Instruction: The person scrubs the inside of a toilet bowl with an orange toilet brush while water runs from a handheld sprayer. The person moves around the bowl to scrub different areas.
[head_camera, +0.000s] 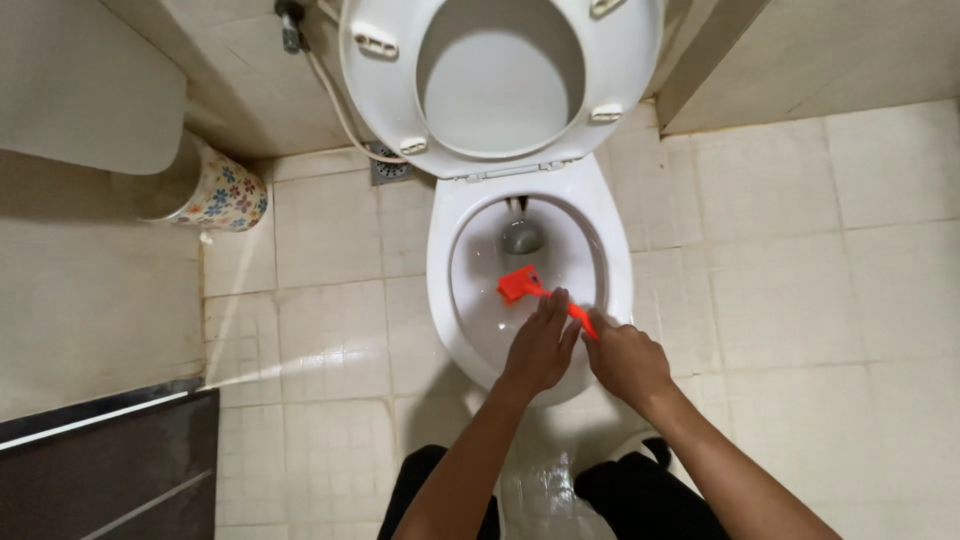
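An orange toilet brush (521, 284) reaches into the white toilet bowl (446, 300), its head against the bowl's inner wall above the drain. My right hand (625, 360) grips the brush handle at the bowl's front rim. My left hand (541, 345) rests on the handle just ahead of it, fingers laid over the orange shaft. The seat and lid (380, 90) are raised against the back wall.
A flower-patterned bin (222, 192) stands on the tiled floor at the left, under a white basin. A spray hose (335, 100) hangs by the wall, above a floor drain (390, 170). A dark door edge (110, 460) sits lower left. My dark trouser legs show at the bottom.
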